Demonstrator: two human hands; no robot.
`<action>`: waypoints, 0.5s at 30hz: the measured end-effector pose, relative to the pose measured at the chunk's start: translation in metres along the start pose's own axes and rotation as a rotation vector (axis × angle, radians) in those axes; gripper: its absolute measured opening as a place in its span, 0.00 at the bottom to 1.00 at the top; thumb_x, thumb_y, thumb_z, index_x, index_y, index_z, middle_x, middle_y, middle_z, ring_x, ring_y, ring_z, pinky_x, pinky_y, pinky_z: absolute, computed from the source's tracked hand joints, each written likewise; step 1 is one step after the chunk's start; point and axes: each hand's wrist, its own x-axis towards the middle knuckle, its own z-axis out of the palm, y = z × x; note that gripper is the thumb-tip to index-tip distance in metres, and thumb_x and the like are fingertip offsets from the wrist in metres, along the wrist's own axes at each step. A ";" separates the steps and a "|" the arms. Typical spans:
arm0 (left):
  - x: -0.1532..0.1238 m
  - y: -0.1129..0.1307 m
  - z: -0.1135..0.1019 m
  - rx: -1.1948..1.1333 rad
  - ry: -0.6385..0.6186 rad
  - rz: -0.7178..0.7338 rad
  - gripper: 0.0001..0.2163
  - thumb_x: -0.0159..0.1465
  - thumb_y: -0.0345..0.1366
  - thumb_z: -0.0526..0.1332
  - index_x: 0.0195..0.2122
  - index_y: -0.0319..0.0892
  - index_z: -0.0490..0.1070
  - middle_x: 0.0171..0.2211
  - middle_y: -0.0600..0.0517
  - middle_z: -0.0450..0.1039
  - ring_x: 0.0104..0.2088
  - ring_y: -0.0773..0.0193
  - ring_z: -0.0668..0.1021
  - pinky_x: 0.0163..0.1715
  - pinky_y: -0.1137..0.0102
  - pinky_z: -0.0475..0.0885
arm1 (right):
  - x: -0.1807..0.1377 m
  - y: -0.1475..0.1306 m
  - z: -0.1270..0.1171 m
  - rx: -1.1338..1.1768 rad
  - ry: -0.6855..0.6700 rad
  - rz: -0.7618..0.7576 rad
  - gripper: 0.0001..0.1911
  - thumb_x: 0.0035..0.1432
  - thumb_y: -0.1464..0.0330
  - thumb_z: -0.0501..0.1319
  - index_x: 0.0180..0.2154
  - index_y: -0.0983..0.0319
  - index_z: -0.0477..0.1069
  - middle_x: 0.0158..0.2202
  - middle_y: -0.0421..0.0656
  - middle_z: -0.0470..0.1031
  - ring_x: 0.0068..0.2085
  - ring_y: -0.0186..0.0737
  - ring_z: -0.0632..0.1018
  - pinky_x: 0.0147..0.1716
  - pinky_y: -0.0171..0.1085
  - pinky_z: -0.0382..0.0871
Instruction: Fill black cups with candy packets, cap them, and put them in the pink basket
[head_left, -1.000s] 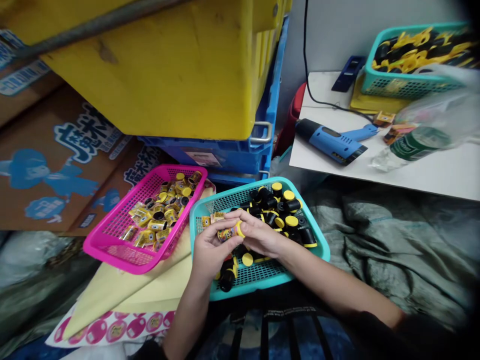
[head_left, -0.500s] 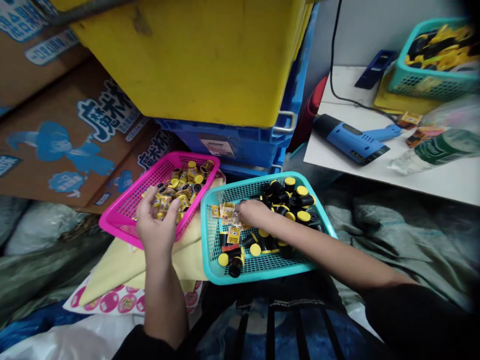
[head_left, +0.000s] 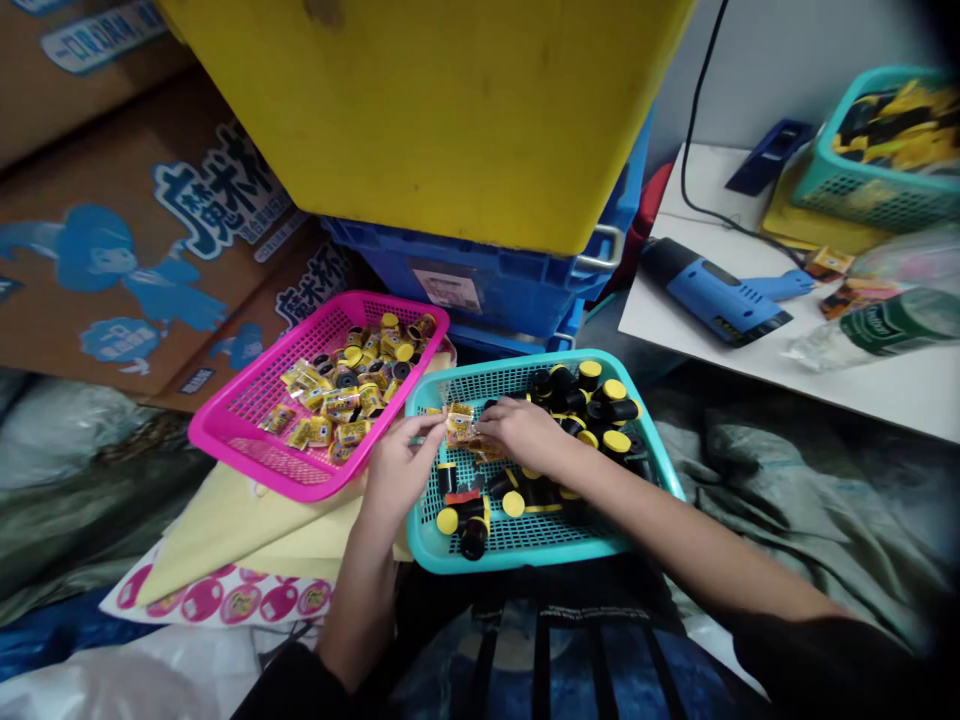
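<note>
My left hand point(head_left: 405, 462) reaches over the left rim of the turquoise basket point(head_left: 517, 562), thumb and forefinger pinched at the left edge of a small printed plastic sleeve point(head_left: 460, 428). On the sleeve's right side are the closed fingers of my right hand point(head_left: 521, 432); their tips are partly hidden. Black cylinders with yellow caps point(head_left: 616, 442) lie loose around the right hand in this basket. To the left, a pink basket point(head_left: 247, 465) holds similar cylinders in yellow printed wrapping point(head_left: 341, 400).
A yellow crate point(head_left: 435, 120) on blue crates point(head_left: 450, 270) rises behind the baskets. Printed cartons point(head_left: 97, 300) stand at left. On the white table point(head_left: 675, 320) at right lie a blue heat gun point(head_left: 712, 290), a plastic bottle point(head_left: 885, 325) and another turquoise basket point(head_left: 862, 190).
My left hand has moved right, from over the pink basket to the sleeve, and its fingers have closed. My right hand stays at the sleeves. The view has shifted slightly.
</note>
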 end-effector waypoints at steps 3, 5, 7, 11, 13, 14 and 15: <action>-0.005 0.008 0.014 -0.142 -0.019 -0.072 0.13 0.56 0.44 0.64 0.37 0.41 0.76 0.30 0.49 0.78 0.29 0.61 0.79 0.30 0.67 0.75 | -0.024 0.001 0.000 0.060 0.310 -0.057 0.14 0.65 0.65 0.52 0.41 0.58 0.76 0.44 0.47 0.77 0.42 0.44 0.71 0.40 0.43 0.63; -0.010 0.014 0.022 -0.287 -0.101 -0.107 0.17 0.54 0.43 0.65 0.42 0.40 0.74 0.26 0.51 0.76 0.25 0.64 0.77 0.26 0.70 0.75 | -0.038 0.002 0.004 0.145 0.424 -0.095 0.12 0.64 0.65 0.54 0.36 0.54 0.76 0.42 0.44 0.77 0.40 0.43 0.71 0.39 0.43 0.64; -0.013 0.020 0.029 -0.370 -0.130 -0.092 0.20 0.52 0.40 0.68 0.45 0.41 0.72 0.22 0.55 0.73 0.23 0.67 0.76 0.26 0.73 0.73 | -0.047 0.003 0.007 0.224 0.483 -0.111 0.10 0.62 0.65 0.56 0.33 0.52 0.75 0.39 0.43 0.77 0.38 0.42 0.70 0.39 0.43 0.64; -0.013 0.028 0.037 -0.357 -0.029 -0.030 0.19 0.50 0.37 0.69 0.43 0.41 0.72 0.20 0.58 0.70 0.22 0.71 0.74 0.27 0.75 0.72 | -0.048 -0.001 -0.003 0.389 0.723 -0.003 0.09 0.61 0.65 0.55 0.38 0.54 0.74 0.41 0.46 0.74 0.43 0.44 0.71 0.45 0.46 0.64; -0.013 0.031 0.039 -0.332 -0.009 -0.032 0.19 0.49 0.37 0.69 0.43 0.40 0.73 0.20 0.58 0.70 0.23 0.70 0.74 0.27 0.74 0.72 | -0.044 -0.006 -0.013 0.545 0.718 0.122 0.12 0.62 0.64 0.53 0.39 0.58 0.74 0.40 0.46 0.74 0.44 0.43 0.72 0.46 0.45 0.64; -0.013 0.033 0.039 -0.325 -0.008 -0.042 0.20 0.48 0.38 0.70 0.43 0.40 0.72 0.20 0.57 0.71 0.23 0.69 0.75 0.28 0.73 0.73 | -0.041 -0.009 -0.017 0.638 0.640 0.181 0.12 0.62 0.63 0.53 0.37 0.59 0.74 0.37 0.45 0.74 0.42 0.42 0.73 0.44 0.43 0.65; -0.013 0.034 0.039 -0.320 -0.008 -0.052 0.21 0.48 0.39 0.70 0.43 0.40 0.72 0.20 0.57 0.72 0.23 0.67 0.75 0.28 0.72 0.74 | -0.039 -0.012 -0.021 0.710 0.544 0.241 0.12 0.60 0.61 0.57 0.32 0.60 0.74 0.32 0.43 0.74 0.37 0.40 0.73 0.40 0.41 0.66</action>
